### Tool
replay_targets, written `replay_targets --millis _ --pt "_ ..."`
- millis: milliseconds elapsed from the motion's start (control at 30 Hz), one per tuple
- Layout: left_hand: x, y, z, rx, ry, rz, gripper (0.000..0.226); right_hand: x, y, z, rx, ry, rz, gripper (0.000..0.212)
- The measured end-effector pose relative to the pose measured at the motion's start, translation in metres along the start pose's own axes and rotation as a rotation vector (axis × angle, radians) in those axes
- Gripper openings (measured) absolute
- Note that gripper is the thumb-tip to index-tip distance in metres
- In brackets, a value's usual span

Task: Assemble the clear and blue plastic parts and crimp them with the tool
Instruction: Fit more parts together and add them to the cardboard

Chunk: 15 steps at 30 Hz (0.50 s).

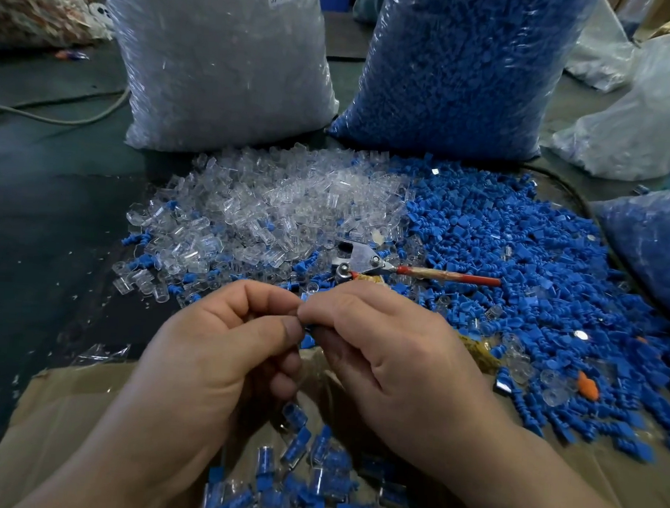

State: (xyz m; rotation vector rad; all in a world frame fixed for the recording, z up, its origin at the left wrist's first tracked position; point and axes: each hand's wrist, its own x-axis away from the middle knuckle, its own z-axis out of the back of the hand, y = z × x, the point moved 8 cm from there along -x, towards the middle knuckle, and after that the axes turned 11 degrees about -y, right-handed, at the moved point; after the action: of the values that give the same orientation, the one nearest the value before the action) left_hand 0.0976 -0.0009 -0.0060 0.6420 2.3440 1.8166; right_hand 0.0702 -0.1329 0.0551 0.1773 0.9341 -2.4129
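Dark surface (pixel 44 215). Left hand (pixel 219 348) and right hand (pixel 394 350) pinch one blue part (pixel 308 341) together; tool (pixel 368 261) lies just beyond them.

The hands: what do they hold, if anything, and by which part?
The left hand and the right hand pinch one small blue part between them; it is mostly hidden, so which end each holds cannot be told.

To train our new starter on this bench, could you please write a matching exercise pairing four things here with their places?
Things:
1. crimping tool
2. bag of clear parts
3. bag of blue parts
4. assembled pieces

Places:
A. standing at the back right
B. in the cardboard box, nearest the camera
C. lying flat in the middle
D. standing at the back left

Pairs: 1-C, 2-D, 3-A, 4-B
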Motion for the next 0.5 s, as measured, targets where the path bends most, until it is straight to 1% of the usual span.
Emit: replay_targets --millis 100,167,233,300,333,400,433,500 --pt "0.001 0.0 -0.001 -0.049 -0.019 -0.007 0.031 -0.001 -0.001 -0.002 0.006 -0.021 0.004 0.02" --pt "0.002 0.003 -0.002 -0.201 -0.009 -0.048 0.028 -0.001 0.0 -0.003 0.025 -0.036 -0.009 0.02" --pt "0.004 0.005 0.002 -0.375 0.045 -0.076 0.026 -0.001 -0.001 -0.004 0.056 -0.057 -0.012 0.022" --pt "0.004 0.005 0.004 -0.415 0.081 -0.081 0.023 -0.001 0.0 -0.005 0.12 -0.068 -0.039 0.031" --pt "0.004 0.005 0.005 -0.401 0.089 -0.079 0.019 -0.001 0.004 -0.003 0.188 -0.055 -0.082 0.038" --pt "0.004 0.004 0.008 -0.379 0.092 -0.069 0.02 0.0 0.02 0.007 0.381 -0.027 -0.246 0.053" --pt "0.003 0.002 0.009 -0.388 0.089 -0.062 0.021 0.002 0.031 0.012 0.46 -0.052 -0.359 0.062" --pt "0.003 0.0 0.01 -0.413 0.073 -0.054 0.022 0.008 0.058 0.017 0.556 -0.181 -0.562 0.076"
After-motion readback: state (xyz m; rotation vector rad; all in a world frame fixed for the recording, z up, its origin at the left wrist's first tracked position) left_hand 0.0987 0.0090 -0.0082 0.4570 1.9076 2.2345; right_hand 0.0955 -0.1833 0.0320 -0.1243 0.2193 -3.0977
